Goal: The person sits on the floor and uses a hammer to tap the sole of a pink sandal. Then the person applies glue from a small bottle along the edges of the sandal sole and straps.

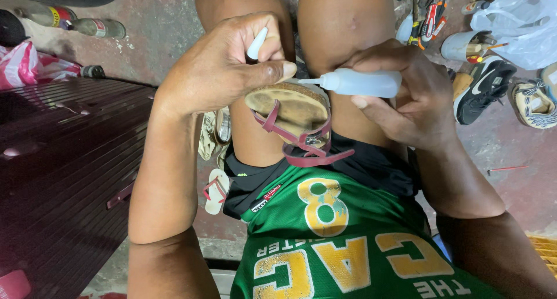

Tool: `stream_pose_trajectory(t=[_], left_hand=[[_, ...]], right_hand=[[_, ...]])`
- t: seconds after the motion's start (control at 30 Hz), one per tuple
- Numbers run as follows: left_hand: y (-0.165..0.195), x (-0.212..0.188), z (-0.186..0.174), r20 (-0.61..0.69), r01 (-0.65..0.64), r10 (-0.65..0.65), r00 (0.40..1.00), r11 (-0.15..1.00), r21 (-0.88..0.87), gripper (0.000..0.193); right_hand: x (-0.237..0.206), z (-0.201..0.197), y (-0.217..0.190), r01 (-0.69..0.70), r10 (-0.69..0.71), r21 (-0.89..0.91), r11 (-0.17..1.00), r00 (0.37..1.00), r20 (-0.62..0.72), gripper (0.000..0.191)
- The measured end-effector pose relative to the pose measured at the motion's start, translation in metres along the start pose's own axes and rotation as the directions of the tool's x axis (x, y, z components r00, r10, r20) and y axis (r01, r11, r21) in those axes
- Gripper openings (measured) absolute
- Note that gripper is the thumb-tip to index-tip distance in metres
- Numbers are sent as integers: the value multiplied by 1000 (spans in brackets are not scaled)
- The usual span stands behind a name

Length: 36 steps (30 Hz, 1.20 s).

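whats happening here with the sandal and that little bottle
A seated person holds a worn sandal with maroon straps between the knees. The right hand grips a small white squeeze bottle, its nozzle tip pointing at the sandal's edge. The left hand steadies the sandal with the thumb and pinches a small white cap. Other shoes and tools lie on the floor nearby.
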<state>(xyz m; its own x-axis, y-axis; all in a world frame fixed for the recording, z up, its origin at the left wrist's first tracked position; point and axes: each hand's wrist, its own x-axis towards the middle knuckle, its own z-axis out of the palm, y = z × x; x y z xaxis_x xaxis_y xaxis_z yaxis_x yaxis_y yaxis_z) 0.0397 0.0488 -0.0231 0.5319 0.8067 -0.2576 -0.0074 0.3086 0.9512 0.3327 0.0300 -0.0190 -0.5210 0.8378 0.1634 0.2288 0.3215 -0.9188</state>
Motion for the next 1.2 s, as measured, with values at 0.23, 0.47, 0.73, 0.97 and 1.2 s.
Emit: stream_pose_trajectory(t=[0.23, 0.47, 0.73, 0.97, 1.2], left_hand=[[-4, 2, 3, 20, 8, -5, 1000, 990, -140, 37], [-1, 3, 7, -6, 42, -43, 999, 996, -76, 39], [-3, 3, 8, -9, 5, -6, 1000, 998, -56, 40], [-4, 2, 8, -22, 7, -8, 1000, 998, -65, 40], [-6, 3, 8, -24, 12, -14, 1000, 996, -87, 41]], right_hand=[[0, -2, -1, 25, -17, -187, 982, 999, 44, 37], [9, 0, -11, 114, -112, -236, 965, 993, 22, 38], [17, 0, -24, 139, -132, -349, 927, 990, 43, 37], [18, -1, -31, 173, -156, -416, 893, 985, 74, 38], [15, 1, -36, 206, -204, -505, 838, 977, 59, 40]])
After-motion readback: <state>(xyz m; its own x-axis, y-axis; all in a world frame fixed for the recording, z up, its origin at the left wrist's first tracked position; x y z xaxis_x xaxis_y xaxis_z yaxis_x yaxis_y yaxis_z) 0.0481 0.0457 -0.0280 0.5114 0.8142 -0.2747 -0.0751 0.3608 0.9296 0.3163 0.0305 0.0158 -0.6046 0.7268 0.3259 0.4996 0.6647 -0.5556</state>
